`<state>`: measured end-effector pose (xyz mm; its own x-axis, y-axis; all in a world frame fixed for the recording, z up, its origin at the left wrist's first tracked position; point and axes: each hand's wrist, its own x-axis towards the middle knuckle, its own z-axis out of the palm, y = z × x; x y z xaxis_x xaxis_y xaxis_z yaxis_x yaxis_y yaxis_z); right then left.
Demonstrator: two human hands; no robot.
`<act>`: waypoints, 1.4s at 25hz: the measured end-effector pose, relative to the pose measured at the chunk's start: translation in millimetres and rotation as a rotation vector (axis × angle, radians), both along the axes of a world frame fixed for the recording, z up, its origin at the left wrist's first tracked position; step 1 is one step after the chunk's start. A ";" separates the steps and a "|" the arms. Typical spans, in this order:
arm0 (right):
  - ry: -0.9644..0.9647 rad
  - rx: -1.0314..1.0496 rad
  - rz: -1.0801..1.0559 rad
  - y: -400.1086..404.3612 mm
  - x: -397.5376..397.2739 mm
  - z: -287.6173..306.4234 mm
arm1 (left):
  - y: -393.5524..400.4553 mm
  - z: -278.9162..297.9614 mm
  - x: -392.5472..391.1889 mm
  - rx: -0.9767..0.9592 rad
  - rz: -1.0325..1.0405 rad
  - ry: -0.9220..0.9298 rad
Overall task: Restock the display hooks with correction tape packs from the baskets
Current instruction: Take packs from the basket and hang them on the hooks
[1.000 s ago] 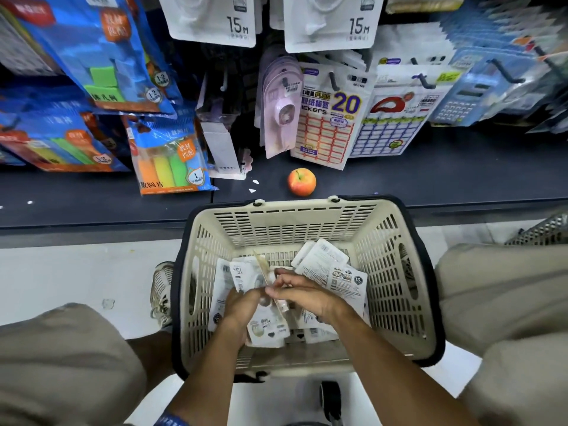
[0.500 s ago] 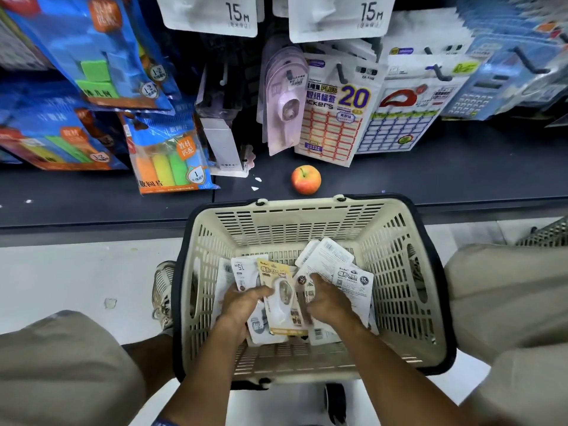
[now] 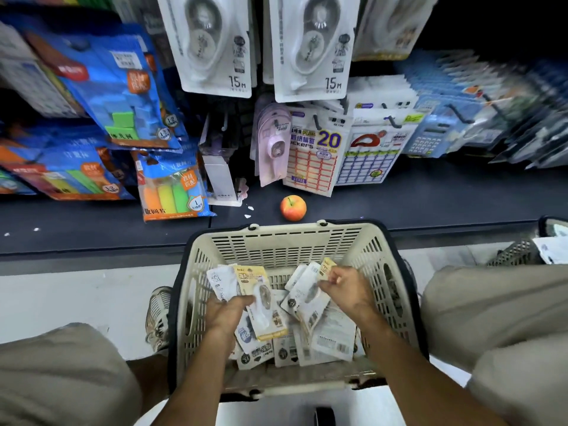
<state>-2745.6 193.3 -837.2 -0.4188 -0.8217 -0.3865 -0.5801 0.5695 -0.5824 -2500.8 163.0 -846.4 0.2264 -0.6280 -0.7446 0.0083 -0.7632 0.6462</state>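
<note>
While packs fill the basket (image 3: 362,241): both hands (image 3: 227,312) inside its rim.

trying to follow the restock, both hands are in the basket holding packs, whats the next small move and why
Probably lift the left hand and its yellow-backed pack toward the hooks: it is gripped clear of the pile in the basket, while the right hand pinches other packs.

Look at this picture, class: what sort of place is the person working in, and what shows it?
Most likely a stationery aisle in a shop. Carded correction tape packs hang from display hooks, label sticker packs hang beside them, and a shopping basket of more packs sits before the shelf.
</note>
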 end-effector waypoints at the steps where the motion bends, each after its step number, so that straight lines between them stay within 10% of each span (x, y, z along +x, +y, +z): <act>1: -0.044 -0.090 0.049 -1.4 -5.9 13.8 | 2.3 5.3 -2.1 -0.023 -0.040 0.016; 10: -0.116 -0.289 0.569 -84.5 -85.9 270.0 | -26.4 132.9 -43.5 -0.310 -0.510 0.074; 20: -0.700 -0.874 -0.167 -122.9 -123.0 352.5 | -110.1 347.9 -38.6 -0.735 -0.703 0.160; 28: 0.021 -0.945 -0.359 -130.2 -103.3 354.5 | -101.2 343.7 -76.5 -0.729 -0.546 0.406; 33: -0.597 -0.323 0.455 -95.1 -62.9 360.7 | -93.3 341.3 -88.4 -0.845 -0.413 0.446; 35: -0.692 -0.347 0.451 -91.1 -53.5 352.9 | -93.2 342.6 -90.3 -0.856 -0.369 0.513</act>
